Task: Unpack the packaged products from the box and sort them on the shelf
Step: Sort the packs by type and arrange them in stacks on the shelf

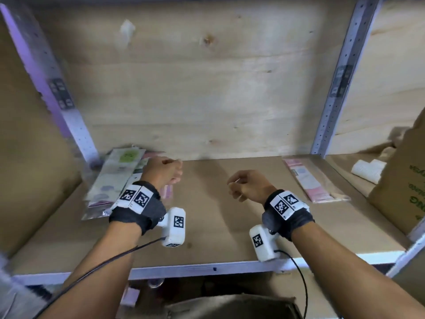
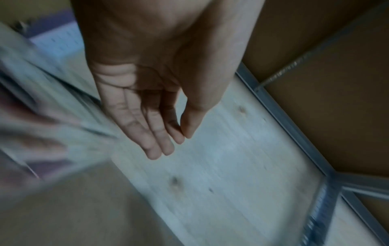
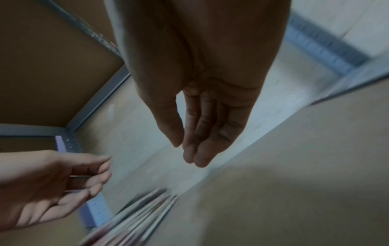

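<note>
Head view: both hands hover empty over the shelf (image 1: 207, 229). The left hand (image 1: 164, 171), grip released, is just right of the flat packet stack (image 1: 115, 178), whose long axis runs front to back; pink packets (image 1: 308, 178) lie right of the right hand (image 1: 247, 187).

Left wrist: fingers (image 2: 147, 133) straight, blurred packets alongside.

Right wrist: fingers (image 3: 202, 133) relaxed, holding nothing.

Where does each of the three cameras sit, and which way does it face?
Head: on the head, facing down at the brown wooden shelf board; both forearms show.
Left wrist: along the empty left hand toward the blurred flat packets.
Right wrist: along the empty right hand.
Shared: the right wrist view also shows the left hand.
</note>
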Demonstrator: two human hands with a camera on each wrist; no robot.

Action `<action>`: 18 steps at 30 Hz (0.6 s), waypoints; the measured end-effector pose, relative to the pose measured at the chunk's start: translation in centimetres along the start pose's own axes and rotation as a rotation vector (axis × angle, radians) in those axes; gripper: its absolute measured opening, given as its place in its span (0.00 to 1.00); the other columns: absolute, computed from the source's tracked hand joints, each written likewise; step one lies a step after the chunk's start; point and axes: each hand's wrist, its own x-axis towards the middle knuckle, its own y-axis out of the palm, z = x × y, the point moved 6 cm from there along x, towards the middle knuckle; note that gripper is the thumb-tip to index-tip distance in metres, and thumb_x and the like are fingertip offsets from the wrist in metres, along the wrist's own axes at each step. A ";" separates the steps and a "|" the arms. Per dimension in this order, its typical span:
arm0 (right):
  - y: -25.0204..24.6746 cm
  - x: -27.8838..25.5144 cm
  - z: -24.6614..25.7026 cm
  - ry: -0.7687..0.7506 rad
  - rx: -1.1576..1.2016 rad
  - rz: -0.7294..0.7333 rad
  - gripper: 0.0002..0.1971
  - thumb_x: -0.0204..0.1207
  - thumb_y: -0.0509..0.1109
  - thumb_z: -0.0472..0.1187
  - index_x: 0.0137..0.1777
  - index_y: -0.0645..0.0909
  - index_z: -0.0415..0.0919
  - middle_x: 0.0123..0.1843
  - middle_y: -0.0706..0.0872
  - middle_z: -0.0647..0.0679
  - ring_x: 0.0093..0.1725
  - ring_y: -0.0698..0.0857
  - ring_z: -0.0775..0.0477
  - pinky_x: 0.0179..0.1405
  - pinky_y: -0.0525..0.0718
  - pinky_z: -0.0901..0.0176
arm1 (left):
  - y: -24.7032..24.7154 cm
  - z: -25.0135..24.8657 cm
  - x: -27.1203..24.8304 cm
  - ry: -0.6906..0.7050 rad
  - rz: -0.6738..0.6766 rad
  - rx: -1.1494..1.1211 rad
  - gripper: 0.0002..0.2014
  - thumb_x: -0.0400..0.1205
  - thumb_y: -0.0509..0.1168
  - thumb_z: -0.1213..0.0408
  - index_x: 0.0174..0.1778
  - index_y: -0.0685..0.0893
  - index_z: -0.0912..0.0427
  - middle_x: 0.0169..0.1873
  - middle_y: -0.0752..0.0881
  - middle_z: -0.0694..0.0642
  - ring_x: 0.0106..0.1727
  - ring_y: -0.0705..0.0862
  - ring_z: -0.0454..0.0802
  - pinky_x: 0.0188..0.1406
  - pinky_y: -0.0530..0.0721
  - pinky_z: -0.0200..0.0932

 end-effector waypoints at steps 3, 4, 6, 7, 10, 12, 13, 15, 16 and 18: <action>5.6 2.0 2.6 0.004 0.054 0.111 0.04 0.81 0.67 0.29 0.53 0.80 0.29 0.36 0.85 0.37 0.30 0.81 0.43 0.26 0.84 0.60 | -5.6 1.4 1.7 0.013 -0.123 -0.034 0.02 0.82 0.70 0.65 0.45 0.88 0.57 0.36 0.91 0.55 0.36 0.89 0.47 0.30 0.89 0.34; 7.3 2.8 3.4 0.003 0.066 0.129 0.02 0.82 0.67 0.30 0.51 0.79 0.31 0.35 0.84 0.38 0.29 0.81 0.44 0.24 0.84 0.61 | -7.2 1.8 2.2 0.013 -0.158 -0.043 0.03 0.82 0.70 0.64 0.45 0.88 0.57 0.35 0.92 0.54 0.36 0.89 0.46 0.32 0.89 0.36; 10.3 4.6 4.9 0.024 0.105 0.140 0.05 0.83 0.68 0.34 0.49 0.76 0.33 0.34 0.82 0.40 0.27 0.80 0.45 0.22 0.84 0.62 | -10.0 2.8 3.0 0.016 -0.206 -0.067 0.03 0.81 0.70 0.64 0.45 0.89 0.59 0.32 0.90 0.53 0.34 0.88 0.48 0.36 0.88 0.39; 11.7 5.5 5.5 0.052 0.135 0.149 0.07 0.83 0.69 0.38 0.48 0.75 0.35 0.34 0.81 0.41 0.27 0.80 0.46 0.23 0.85 0.61 | -11.1 3.4 3.3 0.019 -0.220 -0.070 0.04 0.82 0.70 0.64 0.45 0.88 0.60 0.32 0.90 0.54 0.33 0.88 0.48 0.37 0.87 0.41; 15.9 8.4 6.9 0.139 0.110 0.181 0.19 0.78 0.74 0.52 0.48 0.73 0.36 0.37 0.79 0.41 0.30 0.81 0.43 0.41 0.90 0.48 | -13.8 5.8 3.4 0.015 -0.271 -0.037 0.05 0.82 0.71 0.61 0.42 0.88 0.57 0.33 0.91 0.54 0.30 0.88 0.46 0.33 0.86 0.38; 18.1 9.8 7.4 0.150 -0.015 0.186 0.27 0.72 0.76 0.61 0.51 0.73 0.37 0.39 0.78 0.41 0.38 0.82 0.40 0.55 0.89 0.38 | -14.7 7.0 3.4 0.015 -0.290 -0.029 0.06 0.82 0.71 0.61 0.40 0.88 0.57 0.33 0.91 0.55 0.28 0.87 0.45 0.25 0.82 0.33; 19.0 10.2 7.5 0.146 -0.073 0.192 0.31 0.69 0.77 0.63 0.56 0.72 0.38 0.44 0.79 0.40 0.43 0.83 0.39 0.60 0.86 0.37 | -14.8 7.4 3.4 0.015 -0.285 -0.026 0.06 0.82 0.70 0.61 0.41 0.88 0.58 0.33 0.91 0.56 0.28 0.87 0.45 0.24 0.81 0.32; 20.1 10.8 7.2 0.136 -0.157 0.186 0.43 0.65 0.80 0.63 0.71 0.69 0.37 0.59 0.81 0.36 0.59 0.84 0.36 0.62 0.84 0.41 | -14.7 7.6 3.5 0.019 -0.263 -0.021 0.06 0.83 0.69 0.62 0.43 0.88 0.59 0.34 0.91 0.56 0.29 0.86 0.45 0.25 0.81 0.33; 20.2 10.9 6.9 0.139 -0.183 0.181 0.47 0.63 0.82 0.62 0.75 0.66 0.37 0.65 0.81 0.36 0.63 0.83 0.35 0.60 0.84 0.43 | -14.5 7.5 3.5 0.023 -0.253 -0.019 0.06 0.83 0.69 0.62 0.44 0.88 0.59 0.34 0.91 0.55 0.29 0.86 0.45 0.27 0.81 0.34; 19.7 10.8 6.2 0.148 -0.230 0.184 0.40 0.64 0.82 0.60 0.68 0.74 0.37 0.61 0.83 0.37 0.59 0.85 0.37 0.60 0.85 0.44 | -14.0 7.3 3.5 0.028 -0.232 -0.020 0.06 0.83 0.70 0.61 0.45 0.88 0.59 0.34 0.91 0.55 0.30 0.86 0.45 0.29 0.83 0.35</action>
